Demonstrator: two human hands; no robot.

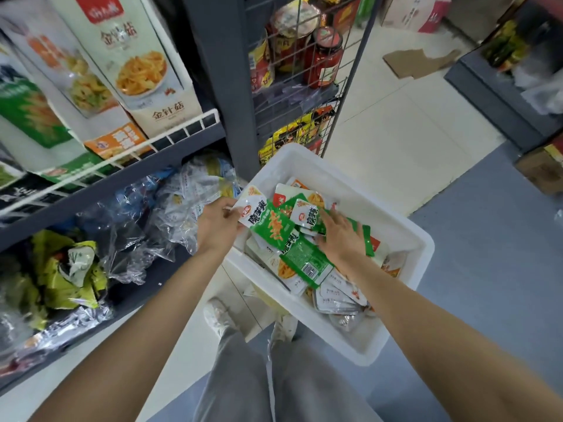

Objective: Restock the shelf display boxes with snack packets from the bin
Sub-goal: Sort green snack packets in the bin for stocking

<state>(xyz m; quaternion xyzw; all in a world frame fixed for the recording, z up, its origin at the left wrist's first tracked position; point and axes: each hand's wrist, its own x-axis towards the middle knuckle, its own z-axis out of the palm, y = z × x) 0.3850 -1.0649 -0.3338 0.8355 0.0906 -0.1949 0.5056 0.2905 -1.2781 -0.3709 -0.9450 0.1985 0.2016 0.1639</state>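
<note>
A white rectangular plastic bin sat on the floor beside the dark grey metal shelf unit, heaped with small flat snack packets in green, white and orange. The left hand pinched a green-and-white packet by its white top edge, at the bin's near-left rim, thumb on top and fingers curled beneath. The right hand lay flat on the heap with fingers spread and straight, pressing on another green packet — not gripping it.

On the upper shelf, behind a white wire rail, stood tall white cardboard display boxes printed with pictures of yellow strips. The lower shelf held crumpled clear plastic bags of packets and yellow-green wrappers. A wire rack behind the bin carried red-lidded jars. Grey trousers and a pale shoe showed below — the bin's near corner just beside them.
</note>
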